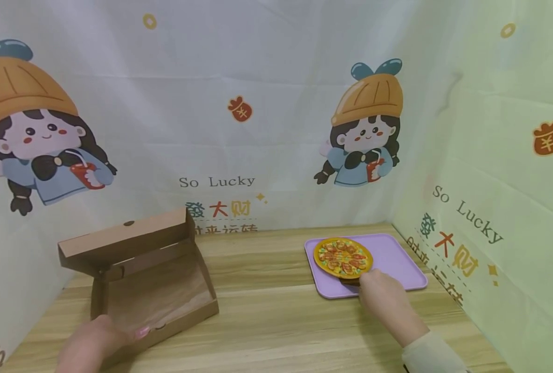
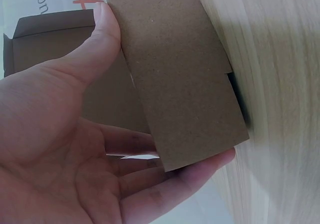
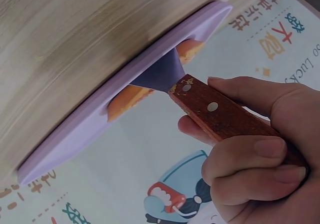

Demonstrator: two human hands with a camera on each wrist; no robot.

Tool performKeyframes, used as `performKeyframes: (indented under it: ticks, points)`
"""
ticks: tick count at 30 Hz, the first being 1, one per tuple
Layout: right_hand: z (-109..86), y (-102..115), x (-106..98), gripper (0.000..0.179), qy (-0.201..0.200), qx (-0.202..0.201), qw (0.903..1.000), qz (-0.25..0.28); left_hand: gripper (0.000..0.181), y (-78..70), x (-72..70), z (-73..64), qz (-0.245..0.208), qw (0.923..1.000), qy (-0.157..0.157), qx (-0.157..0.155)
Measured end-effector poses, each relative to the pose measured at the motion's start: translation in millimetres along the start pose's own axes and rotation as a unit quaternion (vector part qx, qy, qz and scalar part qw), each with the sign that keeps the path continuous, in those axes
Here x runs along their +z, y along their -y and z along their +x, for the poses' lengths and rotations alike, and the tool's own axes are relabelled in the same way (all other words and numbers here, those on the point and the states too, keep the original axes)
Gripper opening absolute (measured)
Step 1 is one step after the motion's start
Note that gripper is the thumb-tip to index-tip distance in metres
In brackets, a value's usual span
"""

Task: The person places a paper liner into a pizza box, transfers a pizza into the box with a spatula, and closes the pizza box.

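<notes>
An open cardboard pizza box (image 1: pixel 190 319) stands at the left of the table, its lid raised at the back. My left hand (image 1: pixel 90 339) holds it at the front left corner; in the left wrist view the thumb lies over the wall's top edge and the fingers reach around the side. My right hand (image 1: pixel 386 300) grips the brown wooden handle of a spatula (image 3: pixel 235 112), whose metal blade (image 3: pixel 162 72) reaches onto the tray and goes under the pizza. That toy pizza (image 1: pixel 343 257), with its yellow-orange rim, lies toward the left of a lilac tray (image 1: pixel 399 259).
Beneath everything is a wood-grain table (image 1: pixel 262 290), its surface showing between box and tray. A white printed cloth (image 1: pixel 267 145) hangs behind and along the sides, close to the tray's right corner.
</notes>
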State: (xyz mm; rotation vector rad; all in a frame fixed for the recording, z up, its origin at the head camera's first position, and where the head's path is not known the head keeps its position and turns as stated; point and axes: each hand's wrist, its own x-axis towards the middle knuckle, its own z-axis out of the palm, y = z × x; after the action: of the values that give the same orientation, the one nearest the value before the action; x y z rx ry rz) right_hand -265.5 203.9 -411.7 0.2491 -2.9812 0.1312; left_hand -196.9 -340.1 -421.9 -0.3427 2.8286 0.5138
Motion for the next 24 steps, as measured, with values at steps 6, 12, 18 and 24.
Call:
performKeyframes:
  ticks: [6,12,18,24]
  points:
    - [1.9,0.2,1.7,0.013,-0.009,-0.006,0.9999,-0.005,0.125,1.0,1.2,0.8,0.001,1.0000,-0.003,0.001]
    - [3.6,0.3,2.7,0.016,-0.012,-0.008,0.9998,-0.011,0.127,1.9,0.2,3.6,-0.003,1.0000,0.001,-0.001]
    - [6.4,-2.0,5.0,0.017,-0.019,-0.016,0.9996,-0.016,0.126,2.4,-0.1,5.0,-0.006,1.0000,0.003,-0.002]
    - [5.8,-4.7,6.4,0.018,-0.024,-0.033,0.9989,-0.021,0.124,0.2,0.2,0.7,0.001,1.0000,-0.003,0.001]
